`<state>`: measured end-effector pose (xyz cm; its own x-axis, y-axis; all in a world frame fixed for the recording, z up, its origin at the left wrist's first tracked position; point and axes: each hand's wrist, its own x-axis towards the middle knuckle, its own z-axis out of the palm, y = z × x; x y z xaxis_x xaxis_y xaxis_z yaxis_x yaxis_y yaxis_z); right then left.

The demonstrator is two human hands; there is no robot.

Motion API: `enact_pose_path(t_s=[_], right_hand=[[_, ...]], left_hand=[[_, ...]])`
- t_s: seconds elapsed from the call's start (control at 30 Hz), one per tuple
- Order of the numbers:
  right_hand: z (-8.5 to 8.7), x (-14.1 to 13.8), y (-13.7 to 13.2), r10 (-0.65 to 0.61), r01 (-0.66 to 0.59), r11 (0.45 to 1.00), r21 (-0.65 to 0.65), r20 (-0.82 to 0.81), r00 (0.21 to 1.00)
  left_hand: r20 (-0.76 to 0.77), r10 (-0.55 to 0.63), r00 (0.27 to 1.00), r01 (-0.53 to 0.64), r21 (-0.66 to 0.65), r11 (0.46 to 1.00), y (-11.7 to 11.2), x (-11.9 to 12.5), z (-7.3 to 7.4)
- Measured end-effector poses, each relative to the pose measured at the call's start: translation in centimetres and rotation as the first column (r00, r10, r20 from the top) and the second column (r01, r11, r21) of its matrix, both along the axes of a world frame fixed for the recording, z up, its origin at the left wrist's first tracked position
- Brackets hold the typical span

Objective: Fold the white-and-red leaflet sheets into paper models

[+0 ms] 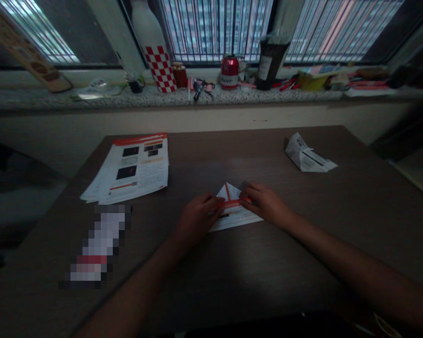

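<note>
A folded sheet of printed paper (232, 206) with an orange stripe lies on the dark wooden table (268, 263) in front of me, shaped into a point at the top. My left hand (196, 219) rests on its left edge, fingers curled and pressing down. From the right, my right hand (264, 203) pinches the orange fold line with thumb and fingers together. Both hands touch the same sheet.
A stack of printed leaflets (132, 166) lies at the table's left. A folded paper piece (308, 157) sits at the far right. A blurred-out object (97, 246) lies near the left edge. The stone windowsill (155, 97) holds a red can (230, 72), a checkered bottle (157, 51), a dark container (270, 63) and clutter.
</note>
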<state>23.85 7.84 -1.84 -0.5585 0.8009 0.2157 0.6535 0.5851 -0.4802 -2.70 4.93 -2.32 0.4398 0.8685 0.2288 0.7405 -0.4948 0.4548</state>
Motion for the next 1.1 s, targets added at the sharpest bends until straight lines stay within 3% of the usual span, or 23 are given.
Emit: enact_pose_path(t_s=[0.3, 0.53, 0.87, 1.1], right_hand=[[-0.5, 0.0, 0.1, 0.010, -0.015, 0.995, 0.099, 0.048, 0.999], [-0.7, 0.0, 0.5, 0.013, -0.023, 0.992, 0.121, 0.080, 0.997], [-0.9, 0.7, 2.4, 0.019, -0.036, 0.975, 0.217, 0.077, 0.997], [-0.3, 0.1, 2.2, -0.004, -0.010, 0.969, 0.248, 0.058, 0.998]], left_hand=[[-0.113, -0.070, 0.991, 0.083, 0.117, 0.990, 0.1, 0.0, -0.2], [-0.149, -0.231, 0.961, 0.244, 0.075, 0.967, 0.0, -0.3, -0.2], [-0.179, -0.352, 0.919, 0.353, -0.024, 0.935, -1.2, 0.0, 2.1], [-0.210, -0.311, 0.927, 0.306, -0.058, 0.950, -1.7, 0.3, 1.4]])
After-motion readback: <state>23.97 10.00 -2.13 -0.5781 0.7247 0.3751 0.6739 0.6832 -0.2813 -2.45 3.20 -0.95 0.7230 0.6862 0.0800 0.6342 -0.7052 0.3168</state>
